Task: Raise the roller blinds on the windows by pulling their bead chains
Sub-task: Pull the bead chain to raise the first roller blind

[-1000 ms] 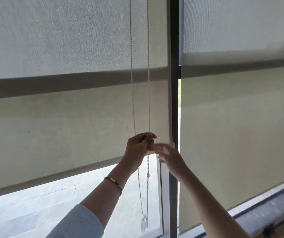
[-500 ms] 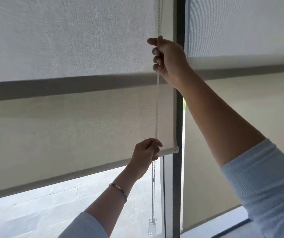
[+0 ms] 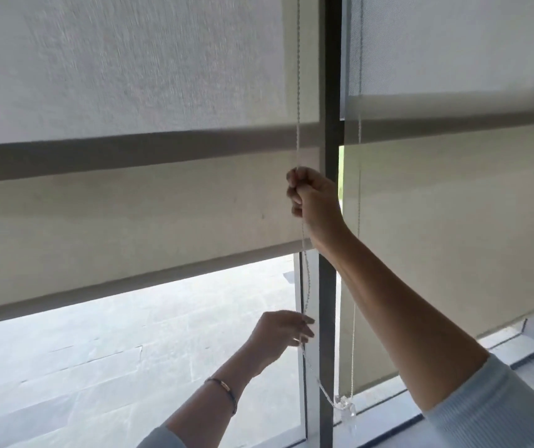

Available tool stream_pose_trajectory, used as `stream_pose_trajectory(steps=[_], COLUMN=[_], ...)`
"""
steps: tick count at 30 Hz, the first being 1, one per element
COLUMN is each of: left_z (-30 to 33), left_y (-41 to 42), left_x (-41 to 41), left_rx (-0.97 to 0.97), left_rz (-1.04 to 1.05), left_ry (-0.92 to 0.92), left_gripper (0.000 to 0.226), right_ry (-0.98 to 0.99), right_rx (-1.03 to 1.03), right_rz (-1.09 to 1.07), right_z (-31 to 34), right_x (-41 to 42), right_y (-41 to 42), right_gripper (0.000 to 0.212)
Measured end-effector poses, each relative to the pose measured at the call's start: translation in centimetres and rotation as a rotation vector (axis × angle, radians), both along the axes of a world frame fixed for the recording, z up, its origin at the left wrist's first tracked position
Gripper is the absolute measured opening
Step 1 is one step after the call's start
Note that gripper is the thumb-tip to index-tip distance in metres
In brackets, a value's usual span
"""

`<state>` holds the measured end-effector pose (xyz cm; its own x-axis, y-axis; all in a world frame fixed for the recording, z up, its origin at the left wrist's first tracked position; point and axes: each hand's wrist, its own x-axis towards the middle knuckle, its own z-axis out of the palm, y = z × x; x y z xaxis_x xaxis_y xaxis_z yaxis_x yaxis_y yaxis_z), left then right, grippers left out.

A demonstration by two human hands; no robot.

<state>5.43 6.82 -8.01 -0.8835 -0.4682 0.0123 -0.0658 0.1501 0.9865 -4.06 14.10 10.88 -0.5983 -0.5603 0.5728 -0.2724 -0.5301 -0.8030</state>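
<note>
Head view: the right hand [image 3: 314,205], a little right of centre at about 2 o'clock, is fisted around the bead chain [image 3: 298,92] that hangs along the right edge of the left roller blind [image 3: 130,205]. The left hand [image 3: 283,334] sits lower, near 5 o'clock, fingers loosened and spread beside the slack lower run of that chain; whether it pinches the beads I cannot tell. The chain's clear weight [image 3: 344,412] swings out at 5 o'clock by the sill. Judging by where things lie, the job is partly done: the left blind's bottom bar [image 3: 130,279] has cleared the lower part of the glass, but most of the pane is covered, and the right roller blind [image 3: 453,237] hangs down nearly to its sill, its own chain [image 3: 357,221] untouched. Compared with half a second ago, the right hand has come down from high near 12 o'clock to mid-frame, the left hand has dropped lower and opened up, and the weight has swung off to the right.
</note>
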Motion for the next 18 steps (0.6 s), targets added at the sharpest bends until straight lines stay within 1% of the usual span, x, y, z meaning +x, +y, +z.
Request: stream_pose_trajectory(steps=[1, 3, 6, 8, 11, 14, 16, 18], left_z=[1.2, 5.7, 14.5, 19.9, 26.5, 29.1, 28.5, 27.4], left_y=[-0.8, -2.2, -2.6, -2.0, -0.9, 0.0, 0.2, 0.4], left_x=[0.0, -0.2, -0.6, -1.1, -2.0, -3.0, -3.5, -3.4], left_rx=[-0.004, 0.025, 0.099, 0.064, 0.012, 0.0, 0.027, 0.043], left_rz=[0.02, 0.071, 0.038, -0.043, -0.134, -0.099, -0.098, -0.141], left_ry=[0.026, 0.185, 0.467, 0.539, 0.571, 0.612, 0.626, 0.659], left_gripper=[0.032, 0.041, 0.03, 0.027, 0.029, 0.028, 0.035, 0.038], right_ry=[-0.018, -0.066, -0.109, -0.146, -0.147, -0.136, -0.13, -0.11], right_rx=[0.007, 0.008, 0.048, 0.089, 0.132, 0.157, 0.175, 0.21], right_rz=[-0.004, -0.02, -0.033, -0.04, -0.044, -0.023, 0.016, 0.052], right_z=[-1.2, -3.5, -6.5, -8.3, -10.9, -12.6, -13.1, -13.2], right_x=[0.0, -0.2, 0.1, 0.7, 1.6, 2.2, 2.2, 1.6], right_y=[0.1, 0.1, 0.0, -0.3, -0.8, -0.9, -0.9, -0.4], right_gripper=[0.038, 0.039, 0.037, 0.036, 0.039, 0.043, 0.044, 0.045])
